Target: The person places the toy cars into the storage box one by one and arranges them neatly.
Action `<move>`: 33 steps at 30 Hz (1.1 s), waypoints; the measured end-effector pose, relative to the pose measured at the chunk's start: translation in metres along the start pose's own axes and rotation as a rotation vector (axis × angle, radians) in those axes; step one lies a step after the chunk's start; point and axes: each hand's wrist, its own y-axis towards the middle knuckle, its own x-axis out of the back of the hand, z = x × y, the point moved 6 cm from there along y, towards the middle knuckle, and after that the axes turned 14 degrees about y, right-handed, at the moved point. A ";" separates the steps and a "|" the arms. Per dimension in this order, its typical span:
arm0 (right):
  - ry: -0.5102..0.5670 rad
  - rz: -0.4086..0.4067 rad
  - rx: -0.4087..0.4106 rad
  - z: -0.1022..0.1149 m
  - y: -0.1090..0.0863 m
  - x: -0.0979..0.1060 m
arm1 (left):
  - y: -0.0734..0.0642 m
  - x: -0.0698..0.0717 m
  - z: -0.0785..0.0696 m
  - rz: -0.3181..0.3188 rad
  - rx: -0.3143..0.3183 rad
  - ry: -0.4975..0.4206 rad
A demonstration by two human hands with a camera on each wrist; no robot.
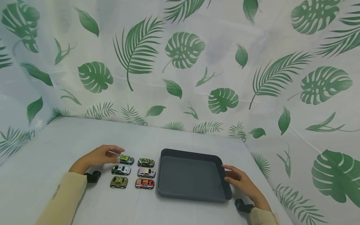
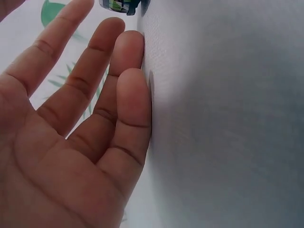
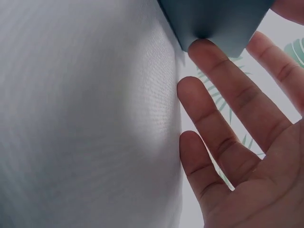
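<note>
Closest in, beige cloth sleeves (image 1: 64,194) run back from both hands, with a small black device (image 1: 94,177) under the left wrist and a matching black one (image 1: 244,206) beside the right. Nearer the person than the left hand (image 1: 99,156) and to its right sit an olive-green camouflage toy car (image 1: 119,182) and, further right, a red toy car with a tan roof (image 1: 145,184). Next out, just below the left thumb, is a white toy car with dark green markings (image 1: 121,170), and to its right a white toy car with pink patterning (image 1: 146,172). The left hand itself has its fingers apart and loosely bent; at the thumb and index finger lies a yellow-green toy car with a blue end (image 1: 126,159), though I cannot tell whether they touch it. Further right in that row is a dark green camouflage toy car (image 1: 146,162). Between the cars and the right hand (image 1: 241,181) lies a dark grey rectangular tray (image 1: 188,175) with raised walls; the right hand's fingers are apart and nearly straight, touching its right-hand wall. Everything rests on a white-covered bench (image 1: 126,207). Beyond both hands rises a white fabric backdrop printed with green leaves (image 1: 152,86).
</note>
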 end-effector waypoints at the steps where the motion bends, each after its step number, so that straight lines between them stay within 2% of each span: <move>1: -0.001 0.000 -0.004 -0.001 0.000 0.000 | 0.000 0.000 0.001 -0.001 0.007 0.002; 11: -0.003 0.002 -0.019 -0.002 0.000 0.001 | 0.004 -0.005 0.005 0.001 0.066 0.011; 18: 0.000 -0.008 -0.047 -0.004 -0.001 -0.003 | 0.005 -0.007 0.001 0.024 0.077 0.055; 33: -0.023 -0.006 -0.041 -0.002 -0.002 -0.005 | 0.008 -0.010 0.000 -0.003 0.140 0.109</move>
